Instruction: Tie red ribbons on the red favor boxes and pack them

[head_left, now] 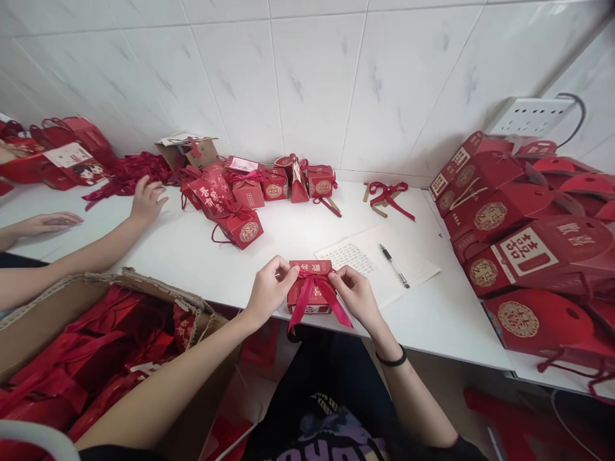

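A small red gift box (310, 291) stands at the near edge of the white table (307, 237), right in front of me. A red ribbon (312, 296) is knotted on its front, tails hanging over the edge. My left hand (269, 288) pinches the ribbon's left loop at the box's top left corner. My right hand (355, 293) pinches the right loop on the other side. A black band circles my right wrist.
Several finished red boxes (250, 192) cluster mid-table near the tiled wall. A sheet of paper (379, 259) with a pen (394, 264) lies right of my hands. Flat red cartons (523, 237) pile at right. A cardboard box of ribbons (91, 346) sits at left. Another person's hands (147, 198) rest at left.
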Demonstrator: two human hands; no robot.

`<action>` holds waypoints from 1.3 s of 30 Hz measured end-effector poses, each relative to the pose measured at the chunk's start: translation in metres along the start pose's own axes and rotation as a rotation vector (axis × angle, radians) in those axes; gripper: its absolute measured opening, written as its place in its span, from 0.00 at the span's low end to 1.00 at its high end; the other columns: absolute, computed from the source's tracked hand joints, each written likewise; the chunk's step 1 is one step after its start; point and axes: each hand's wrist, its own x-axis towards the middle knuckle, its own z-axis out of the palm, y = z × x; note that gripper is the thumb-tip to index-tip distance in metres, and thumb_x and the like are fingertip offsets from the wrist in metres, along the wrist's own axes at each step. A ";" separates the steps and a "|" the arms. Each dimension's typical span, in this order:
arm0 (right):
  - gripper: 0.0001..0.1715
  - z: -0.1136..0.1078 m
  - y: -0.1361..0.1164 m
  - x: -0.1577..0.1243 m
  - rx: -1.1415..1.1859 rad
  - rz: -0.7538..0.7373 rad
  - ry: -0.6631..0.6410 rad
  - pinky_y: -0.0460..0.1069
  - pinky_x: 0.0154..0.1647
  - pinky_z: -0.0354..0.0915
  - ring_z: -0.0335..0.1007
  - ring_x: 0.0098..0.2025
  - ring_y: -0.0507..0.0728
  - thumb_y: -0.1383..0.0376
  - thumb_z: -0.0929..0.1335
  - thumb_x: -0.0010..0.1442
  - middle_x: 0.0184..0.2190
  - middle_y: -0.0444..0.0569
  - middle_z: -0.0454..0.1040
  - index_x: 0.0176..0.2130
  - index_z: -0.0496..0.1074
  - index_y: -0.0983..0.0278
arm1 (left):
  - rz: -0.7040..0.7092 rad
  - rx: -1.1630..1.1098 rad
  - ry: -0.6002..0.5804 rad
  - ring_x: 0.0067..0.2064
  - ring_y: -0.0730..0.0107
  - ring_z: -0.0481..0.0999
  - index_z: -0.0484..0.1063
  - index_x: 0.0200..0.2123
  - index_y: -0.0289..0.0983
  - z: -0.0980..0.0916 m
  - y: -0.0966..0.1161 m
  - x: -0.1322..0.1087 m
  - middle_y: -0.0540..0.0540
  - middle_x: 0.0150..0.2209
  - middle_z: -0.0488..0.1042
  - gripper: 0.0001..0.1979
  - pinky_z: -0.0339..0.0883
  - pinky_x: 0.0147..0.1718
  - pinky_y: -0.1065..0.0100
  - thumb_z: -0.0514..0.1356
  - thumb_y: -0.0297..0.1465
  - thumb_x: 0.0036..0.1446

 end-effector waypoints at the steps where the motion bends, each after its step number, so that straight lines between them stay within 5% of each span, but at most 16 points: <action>1: 0.23 0.000 0.000 0.000 0.012 0.005 0.006 0.47 0.27 0.59 0.62 0.26 0.53 0.48 0.65 0.57 0.22 0.44 0.66 0.24 0.62 0.63 | -0.009 -0.019 -0.006 0.27 0.75 0.65 0.60 0.28 0.37 -0.001 0.000 0.001 0.54 0.24 0.62 0.10 0.61 0.28 0.72 0.56 0.37 0.55; 4: 0.24 -0.001 -0.002 0.002 0.041 0.015 -0.002 0.46 0.26 0.57 0.60 0.25 0.52 0.47 0.65 0.57 0.21 0.43 0.64 0.23 0.61 0.63 | 0.000 -0.079 -0.103 0.28 0.74 0.67 0.60 0.39 0.38 -0.007 -0.001 0.003 0.54 0.26 0.64 0.12 0.63 0.31 0.71 0.57 0.35 0.54; 7: 0.24 -0.002 -0.003 0.002 0.056 0.030 -0.025 0.46 0.25 0.56 0.59 0.24 0.52 0.48 0.65 0.56 0.20 0.43 0.64 0.23 0.61 0.63 | 0.026 -0.039 -0.216 0.30 0.74 0.68 0.63 0.38 0.37 -0.013 -0.001 0.005 0.52 0.29 0.66 0.11 0.65 0.33 0.70 0.58 0.33 0.51; 13: 0.23 -0.001 -0.002 0.002 0.070 0.041 -0.036 0.47 0.25 0.56 0.60 0.24 0.52 0.49 0.65 0.57 0.20 0.43 0.65 0.23 0.61 0.63 | 0.014 0.006 -0.133 0.34 0.71 0.70 0.68 0.34 0.36 -0.012 -0.003 0.009 0.48 0.33 0.70 0.08 0.66 0.33 0.70 0.57 0.35 0.54; 22: 0.22 -0.002 -0.001 0.002 0.071 0.045 -0.039 0.47 0.25 0.56 0.59 0.24 0.52 0.49 0.65 0.57 0.20 0.43 0.65 0.23 0.62 0.63 | -0.251 -0.293 -0.299 0.11 0.83 0.56 0.65 0.39 0.37 -0.015 0.004 0.010 0.55 0.21 0.68 0.15 0.49 0.09 0.77 0.60 0.39 0.52; 26: 0.22 -0.002 -0.001 0.002 0.084 0.051 -0.046 0.47 0.26 0.56 0.60 0.24 0.52 0.49 0.65 0.57 0.21 0.43 0.65 0.23 0.62 0.63 | -0.345 -0.313 -0.414 0.10 0.84 0.57 0.65 0.37 0.35 -0.022 0.006 0.015 0.54 0.20 0.69 0.18 0.46 0.07 0.79 0.64 0.40 0.47; 31: 0.23 -0.002 0.000 0.002 0.052 0.045 -0.039 0.46 0.25 0.56 0.58 0.24 0.52 0.49 0.65 0.57 0.21 0.43 0.63 0.24 0.62 0.63 | -0.388 -0.371 -0.500 0.09 0.84 0.51 0.64 0.35 0.36 -0.026 0.006 0.018 0.61 0.09 0.57 0.17 0.44 0.08 0.81 0.63 0.42 0.49; 39: 0.24 -0.001 -0.002 0.002 0.054 0.055 -0.038 0.47 0.24 0.56 0.59 0.24 0.52 0.46 0.65 0.56 0.21 0.43 0.64 0.24 0.62 0.63 | -0.413 -0.672 -0.409 0.12 0.90 0.52 0.63 0.37 0.37 -0.019 0.016 0.012 0.57 0.25 0.68 0.19 0.45 0.08 0.80 0.66 0.28 0.41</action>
